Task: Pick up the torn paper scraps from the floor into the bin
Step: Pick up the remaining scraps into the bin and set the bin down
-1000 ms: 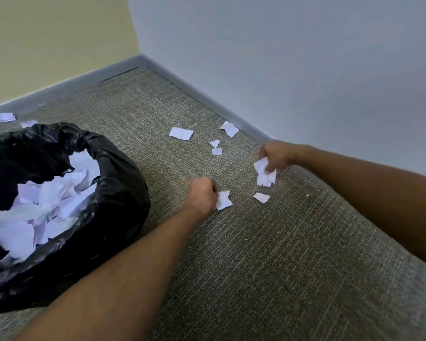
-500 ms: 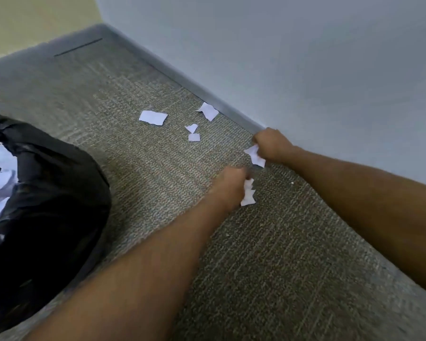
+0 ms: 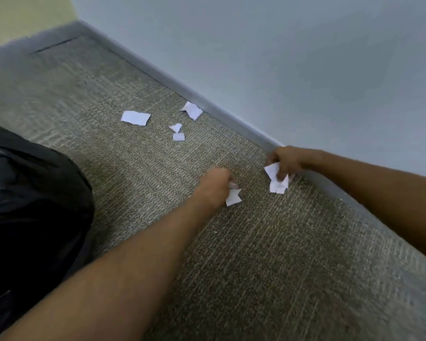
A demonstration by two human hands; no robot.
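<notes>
My left hand (image 3: 215,187) is curled low over the carpet and grips white paper scraps (image 3: 233,196) that stick out to its right. Near the baseboard, my right hand (image 3: 287,161) holds a bunch of white scraps (image 3: 277,180) hanging below its fingers. Several loose scraps lie farther off on the carpet: a larger one (image 3: 135,117), two small ones (image 3: 178,132) and one (image 3: 191,110) by the baseboard. The bin with its black liner (image 3: 35,205) stands at the left, its inside mostly out of frame.
Grey-brown carpet (image 3: 268,267) covers the floor. A grey baseboard (image 3: 231,114) and a pale blue-grey wall (image 3: 293,57) run diagonally along the right. A yellowish wall (image 3: 22,13) meets it at the far corner.
The scrap that lay on the carpet between my hands is gone from the floor. My left hand moved toward it and back left. The view swung right, so the bin's contents left the frame.
</notes>
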